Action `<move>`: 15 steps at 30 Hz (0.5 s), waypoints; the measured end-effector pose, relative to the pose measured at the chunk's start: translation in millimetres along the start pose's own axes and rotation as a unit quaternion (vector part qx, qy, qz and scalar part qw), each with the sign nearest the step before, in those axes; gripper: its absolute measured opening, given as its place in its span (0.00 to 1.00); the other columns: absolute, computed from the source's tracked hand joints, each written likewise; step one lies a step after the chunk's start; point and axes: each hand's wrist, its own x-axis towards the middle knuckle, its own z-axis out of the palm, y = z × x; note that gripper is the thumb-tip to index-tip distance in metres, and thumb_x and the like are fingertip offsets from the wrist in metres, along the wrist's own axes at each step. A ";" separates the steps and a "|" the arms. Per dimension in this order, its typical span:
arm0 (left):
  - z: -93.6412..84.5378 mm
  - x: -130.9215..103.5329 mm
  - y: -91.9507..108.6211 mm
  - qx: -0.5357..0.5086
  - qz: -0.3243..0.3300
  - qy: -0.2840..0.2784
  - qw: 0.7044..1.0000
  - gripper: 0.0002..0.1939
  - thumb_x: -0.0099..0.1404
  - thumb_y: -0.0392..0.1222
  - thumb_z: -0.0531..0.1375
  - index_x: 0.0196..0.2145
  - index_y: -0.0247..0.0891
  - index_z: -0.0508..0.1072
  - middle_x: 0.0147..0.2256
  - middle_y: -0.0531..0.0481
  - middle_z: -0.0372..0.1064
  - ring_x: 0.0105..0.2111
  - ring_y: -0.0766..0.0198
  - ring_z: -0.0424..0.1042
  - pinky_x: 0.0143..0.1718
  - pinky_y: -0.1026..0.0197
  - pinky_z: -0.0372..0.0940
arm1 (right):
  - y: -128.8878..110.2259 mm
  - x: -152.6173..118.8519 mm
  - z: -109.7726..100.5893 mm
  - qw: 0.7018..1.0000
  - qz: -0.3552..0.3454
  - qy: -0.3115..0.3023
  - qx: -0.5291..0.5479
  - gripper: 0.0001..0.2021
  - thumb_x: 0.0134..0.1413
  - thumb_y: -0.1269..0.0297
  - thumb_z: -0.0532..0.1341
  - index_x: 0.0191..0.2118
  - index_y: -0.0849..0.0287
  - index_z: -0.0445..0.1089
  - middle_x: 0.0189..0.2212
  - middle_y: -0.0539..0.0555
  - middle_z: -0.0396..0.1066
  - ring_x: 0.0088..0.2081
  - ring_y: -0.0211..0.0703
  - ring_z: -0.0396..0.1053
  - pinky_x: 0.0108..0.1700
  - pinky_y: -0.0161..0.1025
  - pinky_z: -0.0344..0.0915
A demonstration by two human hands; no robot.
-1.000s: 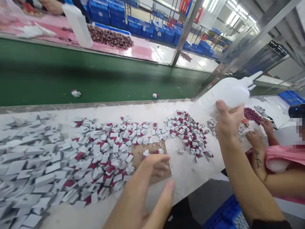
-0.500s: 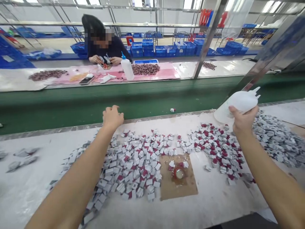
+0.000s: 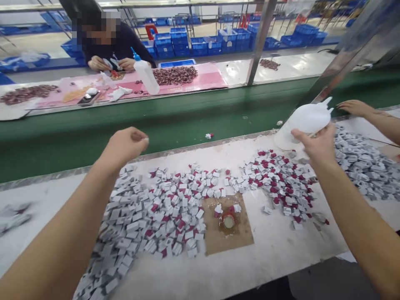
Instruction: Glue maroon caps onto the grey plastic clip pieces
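Note:
My right hand is wrapped round a tilted white plastic bottle with finger-like prongs at its upper end. The bottle's wide bottom is at the table's far edge. My left hand hovers near the green conveyor belt, its fingers curled together; anything between them is hidden. Below and between my hands lie heaps of small grey-white blocks, some with dark red parts. A brown cardboard square carries a small round red-rimmed dish in a wet patch, with a few pieces beside it.
One small white-and-red piece lies on the belt. Another person's hand reaches in at right above a grey heap. Across the belt, a co-worker handles something near a blue-tipped bottle. A metal post slants at right.
My left hand has drawn back left from the belt and its fingers have curled in. My right hand still grips the bottle. Another person's hand has appeared at right; the view has shifted.

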 end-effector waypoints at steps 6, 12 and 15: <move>15.5 -87.2 57.0 -0.172 0.011 -0.183 0.968 0.12 0.72 0.50 0.76 0.43 0.40 0.85 0.44 0.43 0.88 0.44 0.51 0.89 0.47 0.50 0.85 | -72.6 -133.1 -13.2 0.998 -0.051 -0.043 -0.010 0.32 0.55 0.55 0.85 0.63 0.45 0.77 0.60 0.62 0.80 0.62 0.66 0.81 0.70 0.72 0.78; 70.9 -186.9 76.5 -0.425 -0.055 -0.185 0.885 0.08 0.72 0.37 0.78 0.43 0.44 0.84 0.45 0.50 0.85 0.37 0.64 0.84 0.39 0.65 0.82 | -114.7 -246.0 3.9 0.925 0.050 -0.344 0.153 0.16 0.70 0.62 0.79 0.60 0.42 0.85 0.51 0.53 0.87 0.51 0.49 0.88 0.56 0.47 0.89; 86.0 -206.0 81.1 -0.451 -0.063 -0.145 0.878 0.09 0.71 0.34 0.78 0.43 0.43 0.84 0.42 0.51 0.85 0.36 0.66 0.84 0.39 0.67 0.81 | -106.8 -260.9 4.7 0.915 0.090 -0.343 0.192 0.14 0.72 0.59 0.77 0.60 0.43 0.86 0.52 0.54 0.87 0.50 0.48 0.88 0.55 0.45 0.88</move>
